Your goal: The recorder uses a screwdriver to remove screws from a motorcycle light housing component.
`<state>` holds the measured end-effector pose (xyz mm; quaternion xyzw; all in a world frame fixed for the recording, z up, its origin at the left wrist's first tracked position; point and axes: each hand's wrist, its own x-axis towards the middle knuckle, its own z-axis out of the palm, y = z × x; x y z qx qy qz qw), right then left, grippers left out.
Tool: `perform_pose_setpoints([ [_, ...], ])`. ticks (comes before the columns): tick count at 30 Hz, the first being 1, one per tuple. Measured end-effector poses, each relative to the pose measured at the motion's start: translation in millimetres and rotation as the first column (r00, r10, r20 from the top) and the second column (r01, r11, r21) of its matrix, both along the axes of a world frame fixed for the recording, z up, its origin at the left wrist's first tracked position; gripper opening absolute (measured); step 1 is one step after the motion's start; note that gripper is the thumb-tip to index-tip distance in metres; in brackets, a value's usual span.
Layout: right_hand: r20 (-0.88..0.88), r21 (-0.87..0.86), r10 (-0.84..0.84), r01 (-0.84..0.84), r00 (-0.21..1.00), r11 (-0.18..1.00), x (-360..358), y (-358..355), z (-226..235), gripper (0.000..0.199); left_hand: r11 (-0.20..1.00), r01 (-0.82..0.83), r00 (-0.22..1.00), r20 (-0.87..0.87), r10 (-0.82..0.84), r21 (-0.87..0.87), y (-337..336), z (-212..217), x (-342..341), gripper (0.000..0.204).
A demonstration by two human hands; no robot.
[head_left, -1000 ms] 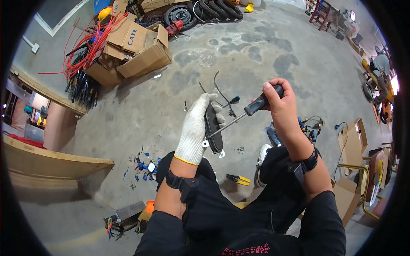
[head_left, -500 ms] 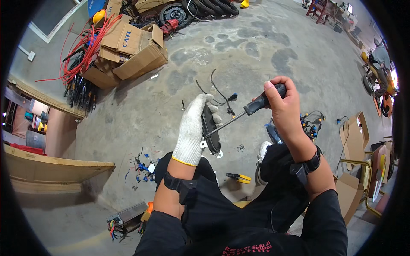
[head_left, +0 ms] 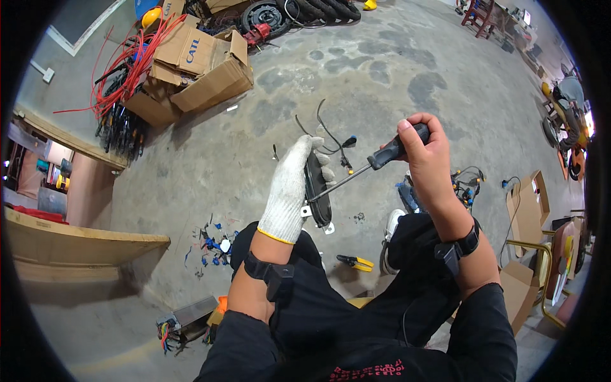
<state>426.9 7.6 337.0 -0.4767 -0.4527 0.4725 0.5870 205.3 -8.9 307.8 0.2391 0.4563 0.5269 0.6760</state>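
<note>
Head view, what is closest to you?

— My knees in black trousers. Just past them, yellow pliers [head_left: 354, 261] lie on the grey floor [head_left: 394, 76].

— What are your hands doing?

— My left hand [head_left: 289, 191] wears a white glove. It wraps around a long black part [head_left: 317, 188] and holds it up in front of me, above my knees. My right hand [head_left: 425, 156] is bare. It is closed tight on the black handle of a screwdriver [head_left: 369, 164].

— What does the part look like?

— It is dark, narrow and rounded, with a small white tab at the bottom. Thin black wires [head_left: 331, 130] stick out of its top. The metal tip of the screwdriver touches its side.

— And far away?

— Open cardboard boxes [head_left: 197, 70] next to red cables [head_left: 121, 70], then black tyres [head_left: 299, 9].
</note>
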Motion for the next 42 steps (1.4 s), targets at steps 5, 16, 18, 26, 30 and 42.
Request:
perform_pose_setpoints([
  [5, -0.013, 0.05, -0.02, 0.021, 1.0, 0.999, -4.8, -0.6, 0.4, 0.027, 1.0, -0.018, 0.997, -0.068, 0.018, 0.004, -3.7, 6.8, -3.0, 0.039],
  [16, 0.322, -0.19, -0.036, 0.102, 0.946, 0.977, 0.7, -1.7, 4.1, 0.037, 0.952, -0.269, 0.922, -0.245, 0.299, 0.148, -3.9, 14.1, 5.8, 0.029],
  [18, 0.303, -0.12, -0.024, 0.063, 0.953, 0.991, -2.3, -3.6, 0.7, 0.039, 0.941, -0.311, 0.911, -0.24, 0.335, 0.135, -1.8, 21.2, 3.2, 0.027],
  [26, 0.276, -0.207, 0.247, -0.194, 0.929, 0.959, 21.8, -3.5, 24.5, 0.04, 0.953, -0.28, 0.92, -0.251, 0.301, 0.116, -3.5, 14.8, -3.5, 0.033],
  [30, 0.21, -0.131, 0.384, -0.364, 0.899, 0.922, 26.5, -3.2, 14.8, 0.03, 0.96, -0.268, 0.942, -0.185, 0.28, 0.087, 4.4, 2.7, -11.9, 0.035],
  [42, 0.386, -0.321, 0.449, -0.339, 0.806, 0.885, 37.0, 9.5, 24.0, 0.043, 0.986, -0.148, 0.93, -0.328, 0.164, 0.075, 5.6, 0.9, -4.2, 0.042],
])
